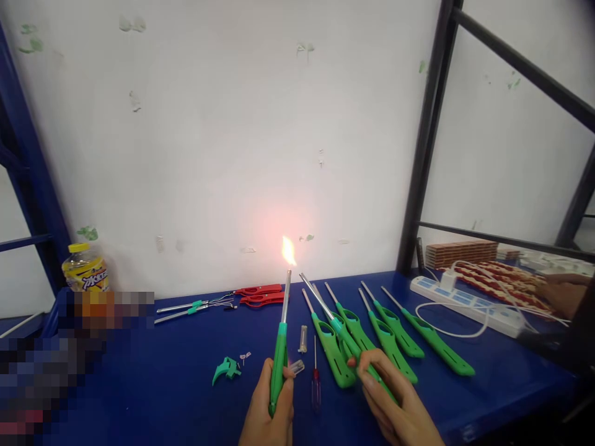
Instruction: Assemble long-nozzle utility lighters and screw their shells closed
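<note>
My left hand (271,402) is closed round a green long-necked gas lighter (279,359), held upright. A flame (288,250) burns at the tip of its metal tube. My right hand (390,396) grips a second green gas lighter (341,331), tilted with its tube up and to the left, unlit. Behind and right of it, several more green lighters (441,344) lie on the blue table (176,384). A screwdriver (316,387) with a dark red and purple handle rests between my hands. Near my left hand are small clear plastic pieces (304,339) and a green trigger-shaped part (227,367).
Red lighter casings (263,298) and loose metal tubes (181,311) lie toward the wall. A yellow-lidded jar (86,269) stands at the far left. On the right are a white power strip (465,303) with cables, dark metal posts (425,136) and another person's hand (564,294).
</note>
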### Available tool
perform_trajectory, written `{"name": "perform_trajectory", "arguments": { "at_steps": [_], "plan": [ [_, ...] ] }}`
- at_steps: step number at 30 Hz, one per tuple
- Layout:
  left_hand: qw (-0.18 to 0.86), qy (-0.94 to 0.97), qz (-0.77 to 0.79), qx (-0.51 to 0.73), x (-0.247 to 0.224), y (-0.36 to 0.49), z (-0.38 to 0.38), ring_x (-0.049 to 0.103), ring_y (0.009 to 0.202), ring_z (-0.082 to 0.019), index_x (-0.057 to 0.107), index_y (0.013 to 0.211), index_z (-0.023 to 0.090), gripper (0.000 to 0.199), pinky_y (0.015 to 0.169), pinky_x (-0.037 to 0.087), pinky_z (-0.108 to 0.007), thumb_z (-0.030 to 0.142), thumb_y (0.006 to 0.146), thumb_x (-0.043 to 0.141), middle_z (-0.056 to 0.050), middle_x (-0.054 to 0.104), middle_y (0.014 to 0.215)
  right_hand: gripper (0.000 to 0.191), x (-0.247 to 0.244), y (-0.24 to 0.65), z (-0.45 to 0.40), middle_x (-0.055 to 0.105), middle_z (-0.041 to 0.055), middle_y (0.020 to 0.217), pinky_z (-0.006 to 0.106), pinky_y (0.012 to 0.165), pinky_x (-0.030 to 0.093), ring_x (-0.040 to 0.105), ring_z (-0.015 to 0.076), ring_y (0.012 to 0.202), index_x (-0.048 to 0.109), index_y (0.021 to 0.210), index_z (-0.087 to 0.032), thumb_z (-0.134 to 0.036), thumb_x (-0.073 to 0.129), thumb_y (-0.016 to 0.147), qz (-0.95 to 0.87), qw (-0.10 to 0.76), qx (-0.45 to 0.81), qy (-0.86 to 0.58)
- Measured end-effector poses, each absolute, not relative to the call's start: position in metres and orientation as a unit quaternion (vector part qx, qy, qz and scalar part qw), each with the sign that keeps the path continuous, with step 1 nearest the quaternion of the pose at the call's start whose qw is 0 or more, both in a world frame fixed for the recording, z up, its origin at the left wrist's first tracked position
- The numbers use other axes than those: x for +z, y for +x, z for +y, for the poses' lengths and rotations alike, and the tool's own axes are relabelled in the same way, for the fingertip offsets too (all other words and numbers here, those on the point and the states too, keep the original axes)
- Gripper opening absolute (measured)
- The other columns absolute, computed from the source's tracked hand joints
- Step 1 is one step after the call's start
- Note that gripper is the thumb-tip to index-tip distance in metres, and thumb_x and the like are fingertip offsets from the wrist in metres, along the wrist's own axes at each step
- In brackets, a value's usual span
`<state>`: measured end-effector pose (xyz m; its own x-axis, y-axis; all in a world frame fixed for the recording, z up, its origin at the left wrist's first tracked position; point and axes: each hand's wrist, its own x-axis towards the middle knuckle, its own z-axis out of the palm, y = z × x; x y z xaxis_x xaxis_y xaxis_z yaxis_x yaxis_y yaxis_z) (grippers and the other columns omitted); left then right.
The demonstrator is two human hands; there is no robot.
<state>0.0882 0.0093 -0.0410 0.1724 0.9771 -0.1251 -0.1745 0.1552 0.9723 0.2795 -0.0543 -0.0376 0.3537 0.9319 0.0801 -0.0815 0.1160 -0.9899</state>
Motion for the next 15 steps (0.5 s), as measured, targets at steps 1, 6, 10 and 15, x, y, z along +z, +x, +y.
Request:
{"name": "perform_trajectory", "arguments": {
  "at_steps": [1,6,10,15],
  "plan": [
    [0.616,0.457,0.441,0.467,-0.0416,0.0884,0.0097,0.048,0.055,-0.009,0.06,0.119,0.025,0.066,0.047,0.037,-0.018,0.067,0.072,0.082,0.003,0.057,0.082,0.051,-0.0376,0.2797,-0.0544,0.056,-0.0036,0.085,0.019,0.043,0.008,0.021,0.0019,0.048,0.054,0.094,-0.026,-0.073,0.072,0.085,-0.405,0.627,0.4,-0.532],
    [0.628,0.458,0.431,0.46,-0.0445,0.0882,0.011,0.043,0.052,-0.008,0.062,0.117,0.024,0.066,0.045,0.032,-0.018,0.068,0.073,0.082,0.003,0.056,0.08,0.049,-0.0372,0.2818,-0.0554,0.035,-0.0106,0.061,0.017,0.04,0.011,0.015,0.0043,0.046,0.053,0.1,-0.027,-0.073,0.068,0.089,-0.418,0.609,0.417,-0.53],
    [0.637,0.457,0.43,0.448,-0.0438,0.0868,0.0097,0.039,0.049,-0.008,0.06,0.119,0.024,0.068,0.042,0.026,-0.016,0.07,0.074,0.081,0.007,0.045,0.068,0.051,-0.0397,0.2838,-0.055,0.04,-0.01,0.061,0.018,0.039,0.013,0.017,0.0044,0.045,0.056,0.112,-0.027,-0.072,0.066,0.091,-0.43,0.604,0.41,-0.531],
    [0.644,0.47,0.426,0.427,-0.0352,0.0839,0.0061,0.025,0.045,-0.007,0.056,0.123,0.024,0.068,0.041,0.017,-0.018,0.072,0.078,0.075,0.011,0.035,0.063,0.068,-0.0425,0.2846,-0.0543,0.032,-0.0112,0.056,0.02,0.041,0.022,0.024,0.0081,0.046,0.054,0.138,-0.026,-0.073,0.066,0.09,-0.42,0.607,0.411,-0.535]
  ]
}}
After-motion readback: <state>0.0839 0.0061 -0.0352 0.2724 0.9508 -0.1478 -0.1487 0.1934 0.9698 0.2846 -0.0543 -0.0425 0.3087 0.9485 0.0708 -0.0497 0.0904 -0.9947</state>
